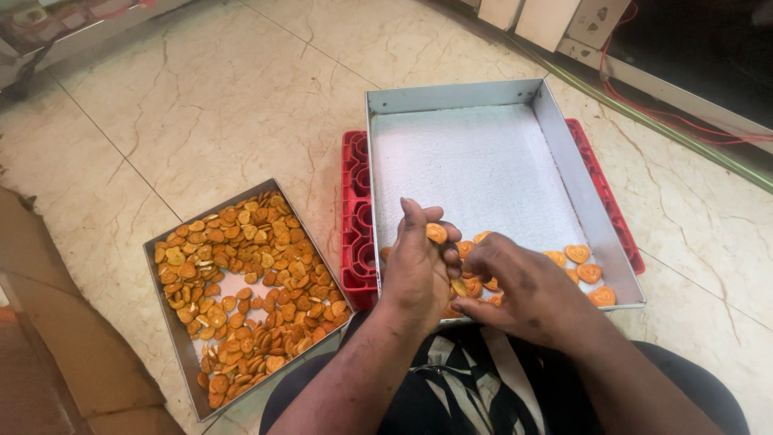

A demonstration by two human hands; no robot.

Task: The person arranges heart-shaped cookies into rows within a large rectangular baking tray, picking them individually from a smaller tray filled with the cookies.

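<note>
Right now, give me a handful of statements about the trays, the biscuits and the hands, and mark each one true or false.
1. The left tray is heaped with loose heart-shaped biscuits. True.
2. The large tray is packed full to its far wall. False: only its near edge holds a row of biscuits; the rest is bare.
3. The large tray rests on a red crate. True.
4. The left hand holds several biscuits. True.
5. The right hand is reaching into the left tray. False: it is over the near edge of the large tray.
</note>
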